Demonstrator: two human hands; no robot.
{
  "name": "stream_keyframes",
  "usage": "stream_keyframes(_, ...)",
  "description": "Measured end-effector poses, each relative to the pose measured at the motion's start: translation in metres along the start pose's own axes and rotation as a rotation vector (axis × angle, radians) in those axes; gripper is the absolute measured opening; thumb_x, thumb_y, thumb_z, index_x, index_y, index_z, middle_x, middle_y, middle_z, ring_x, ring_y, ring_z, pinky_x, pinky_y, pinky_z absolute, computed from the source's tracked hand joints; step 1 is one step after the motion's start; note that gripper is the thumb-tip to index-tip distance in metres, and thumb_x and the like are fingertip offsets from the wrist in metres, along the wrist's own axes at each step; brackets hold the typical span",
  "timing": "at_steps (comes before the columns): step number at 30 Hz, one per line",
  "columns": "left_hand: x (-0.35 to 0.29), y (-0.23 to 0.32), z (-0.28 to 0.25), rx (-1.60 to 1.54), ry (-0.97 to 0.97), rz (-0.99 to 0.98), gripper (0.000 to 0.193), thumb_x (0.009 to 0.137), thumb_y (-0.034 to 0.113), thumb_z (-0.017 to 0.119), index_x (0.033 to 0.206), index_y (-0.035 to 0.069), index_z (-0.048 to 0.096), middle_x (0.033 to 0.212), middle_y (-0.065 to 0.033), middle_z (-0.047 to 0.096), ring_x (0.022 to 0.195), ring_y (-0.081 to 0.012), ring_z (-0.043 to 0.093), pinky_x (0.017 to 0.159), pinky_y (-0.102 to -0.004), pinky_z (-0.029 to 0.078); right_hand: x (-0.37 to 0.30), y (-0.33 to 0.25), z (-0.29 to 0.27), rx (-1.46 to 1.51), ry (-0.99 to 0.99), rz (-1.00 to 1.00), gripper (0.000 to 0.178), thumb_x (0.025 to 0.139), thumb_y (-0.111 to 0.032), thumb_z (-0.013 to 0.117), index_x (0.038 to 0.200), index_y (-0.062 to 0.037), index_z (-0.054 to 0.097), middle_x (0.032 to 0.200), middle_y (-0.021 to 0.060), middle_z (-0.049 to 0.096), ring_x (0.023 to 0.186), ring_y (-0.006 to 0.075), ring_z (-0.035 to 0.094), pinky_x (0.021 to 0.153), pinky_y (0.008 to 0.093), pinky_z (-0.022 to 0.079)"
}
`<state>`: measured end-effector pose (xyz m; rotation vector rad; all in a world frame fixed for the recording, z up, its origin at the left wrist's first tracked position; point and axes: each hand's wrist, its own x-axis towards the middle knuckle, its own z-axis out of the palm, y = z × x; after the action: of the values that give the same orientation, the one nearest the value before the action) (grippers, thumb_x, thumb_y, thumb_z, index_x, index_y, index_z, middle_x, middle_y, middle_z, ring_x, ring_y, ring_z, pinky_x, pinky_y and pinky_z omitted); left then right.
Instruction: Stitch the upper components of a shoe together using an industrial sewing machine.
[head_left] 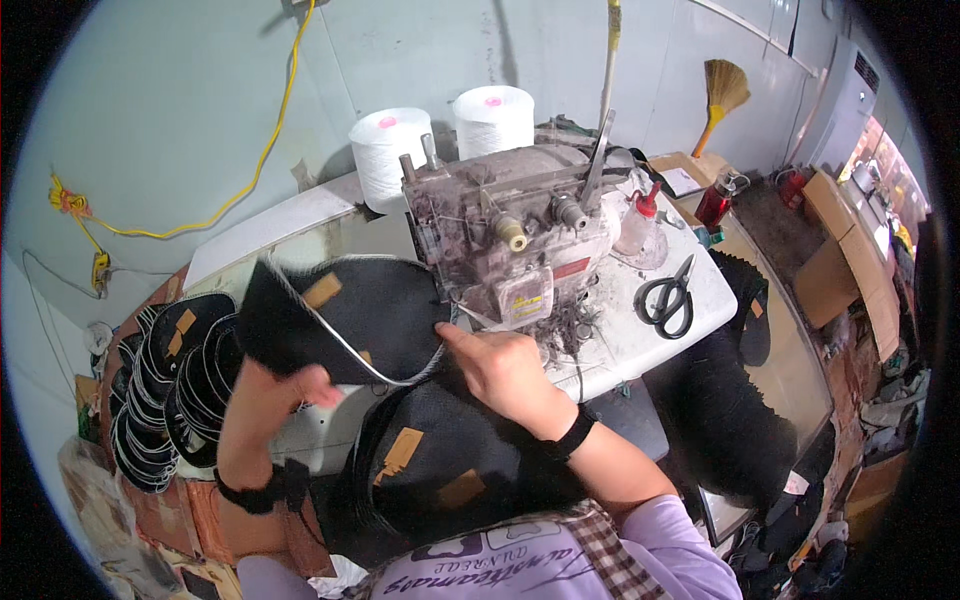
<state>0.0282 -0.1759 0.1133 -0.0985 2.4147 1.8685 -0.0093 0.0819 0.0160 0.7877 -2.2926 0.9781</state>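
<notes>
A black fabric piece (385, 305) with white-stitched edging and a tan patch lies at the left side of a dusty overlock sewing machine (530, 220). Its left part is folded up and blurred. My right hand (500, 375) has its index finger on the piece's right edge, close to the machine, with the other fingers curled under. At the folded part is my left hand (275, 400), smeared by motion, its fingers partly hidden. Nearer my body, a stack of similar black pieces (430, 450) with tan patches rests below my hands.
Edged black pieces (165, 400) are piled at the left. Behind the machine stand white thread cones (390, 160). Black scissors (668, 305) and an oil bottle (640, 225) sit on the right of the white tabletop. More black fabric (720, 410) is heaped farther right.
</notes>
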Motion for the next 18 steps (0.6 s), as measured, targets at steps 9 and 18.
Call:
stream_keyframes(9, -0.03, -0.031, 0.054, 0.068, -0.169, 0.133, 0.018, 0.082, 0.003, 0.063, 0.098, -0.005, 0.061, 0.092, -0.0117, 0.065, 0.08, -0.0199, 0.065, 0.069, -0.0286, 0.052, -0.004, -0.001, -0.014, 0.074, -0.015, 0.064, 0.035, 0.075, -0.002, 0.058, 0.109, -0.0078, 0.06, 0.07, 0.0136, 0.06, 0.061, 0.0296, 0.06, 0.057, 0.0383, 0.048)
stream_keyframes(18, 0.004, -0.042, 0.067, 0.446, -0.004, 0.725, 0.016, 0.079, 0.01, 0.067, 0.092, 0.002, 0.066, 0.092, -0.0116, 0.065, 0.083, -0.0271, 0.062, 0.075, -0.0364, 0.047, -0.009, -0.007, -0.016, 0.065, -0.067, 0.1, 0.041, 0.077, -0.001, 0.057, 0.117, -0.0085, 0.055, 0.07, 0.0156, 0.061, 0.063, 0.0312, 0.061, 0.058, 0.0384, 0.049)
